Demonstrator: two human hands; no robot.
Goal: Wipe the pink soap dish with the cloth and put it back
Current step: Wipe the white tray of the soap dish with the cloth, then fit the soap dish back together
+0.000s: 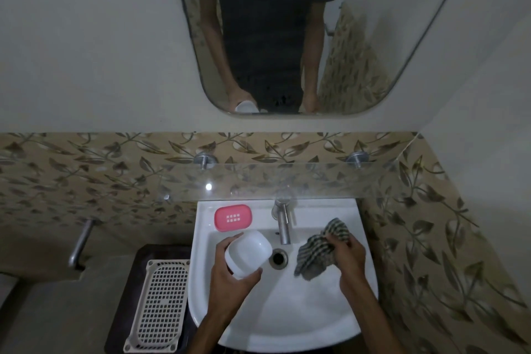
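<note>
Flanking tap [283, 220]: pink soap dish [233, 217], checked cloth [321, 250] in right hand [349, 257].

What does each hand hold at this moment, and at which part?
The left hand grips a white container around its lower side, over the sink. The right hand grips the striped cloth at its bunched right side.

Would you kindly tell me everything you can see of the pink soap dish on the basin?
The pink soap dish is a rounded rectangle of what looks like smooth plastic, with a small grid of pale drain holes at its centre. It lies flat on the back left ledge of the white washbasin, left of the tap. No hand touches it; it holds no soap.
</note>
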